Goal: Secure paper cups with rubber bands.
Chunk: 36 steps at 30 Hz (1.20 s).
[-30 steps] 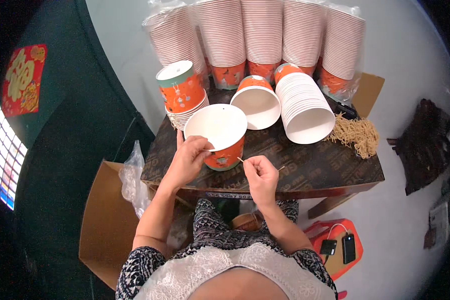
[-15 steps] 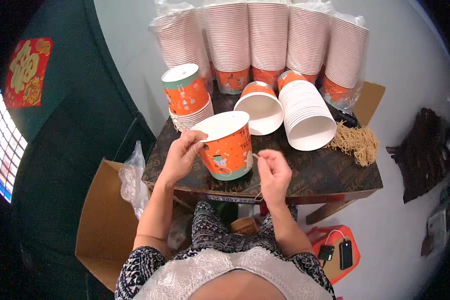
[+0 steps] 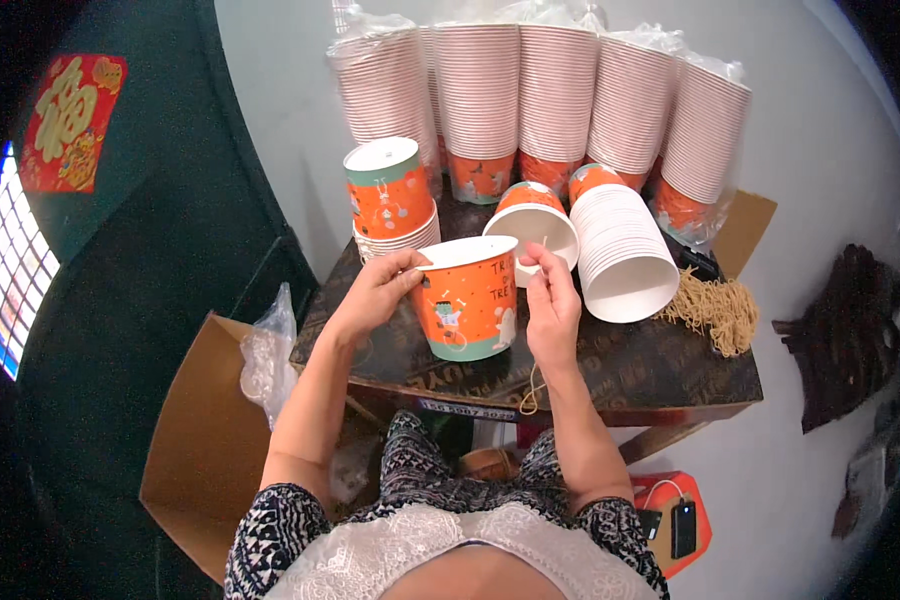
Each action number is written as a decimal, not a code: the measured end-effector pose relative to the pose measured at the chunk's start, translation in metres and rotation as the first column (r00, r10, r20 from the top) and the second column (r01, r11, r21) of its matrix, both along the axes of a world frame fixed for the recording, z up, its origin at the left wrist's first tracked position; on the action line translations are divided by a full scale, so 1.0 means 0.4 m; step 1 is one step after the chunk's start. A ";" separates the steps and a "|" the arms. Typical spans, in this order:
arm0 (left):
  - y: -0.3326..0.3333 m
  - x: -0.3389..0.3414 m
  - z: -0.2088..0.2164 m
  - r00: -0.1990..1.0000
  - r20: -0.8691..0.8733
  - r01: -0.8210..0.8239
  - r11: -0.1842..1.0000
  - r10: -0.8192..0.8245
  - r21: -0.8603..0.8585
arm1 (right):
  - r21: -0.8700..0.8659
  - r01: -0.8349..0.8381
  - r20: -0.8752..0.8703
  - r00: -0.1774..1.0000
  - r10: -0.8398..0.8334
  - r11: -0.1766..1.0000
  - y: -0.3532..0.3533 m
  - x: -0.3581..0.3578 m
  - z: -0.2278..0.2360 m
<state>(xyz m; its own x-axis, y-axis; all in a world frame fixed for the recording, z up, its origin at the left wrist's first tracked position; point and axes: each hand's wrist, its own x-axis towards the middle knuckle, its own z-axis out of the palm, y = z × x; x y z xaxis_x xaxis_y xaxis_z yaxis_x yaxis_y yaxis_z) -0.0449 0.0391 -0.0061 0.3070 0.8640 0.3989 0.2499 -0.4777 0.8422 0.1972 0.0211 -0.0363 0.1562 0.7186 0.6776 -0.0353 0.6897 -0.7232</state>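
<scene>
Trousers (image 3: 410, 455) with a dark and white pattern show at the near edge, below the table. To their right, a phone (image 3: 683, 530) lies on a red stool (image 3: 704, 520). To their left stands an open carton (image 3: 195, 430), a clear bag (image 3: 270, 350) at its far right edge.

At the near part of the table (image 3: 620, 375) is an orange tub (image 3: 465, 310) with a green base band and a white inside, mouth up. Whether its base touches the table cannot be told. The left hand (image 3: 378, 288) has its grip closed on the tub's left rim. The right hand (image 3: 553, 300), just beside the tub's right side, has its grip pinched on a thin cord (image 3: 532, 393), which hangs in a loop below it at the table's near edge.

Farther right lies a heap of tan cords (image 3: 712, 318). Beyond the tub, one loose tub (image 3: 532, 240) lies with its mouth facing near, and a nested row (image 3: 620, 250) lies to its right. A short stack (image 3: 385, 190) stands upside down on the left. Tall stacks (image 3: 478, 100) in clear plastic line the far side, before a pale wall (image 3: 280, 90).
</scene>
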 end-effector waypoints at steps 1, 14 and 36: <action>0.010 -0.002 0.002 1.000 -0.020 0.017 0.999 -0.017 -0.032 | 0.049 0.016 0.048 0.999 -0.018 0.999 0.010 -0.001 0.001; 0.058 0.036 0.031 1.000 -0.023 0.019 1.000 -0.019 -0.004 | 0.041 -0.022 0.378 0.926 0.005 0.999 0.121 0.024 0.008; -0.037 0.080 0.050 0.968 -0.231 -0.055 0.980 0.099 0.191 | 0.278 0.104 0.551 0.797 -0.247 0.955 0.036 0.013 0.057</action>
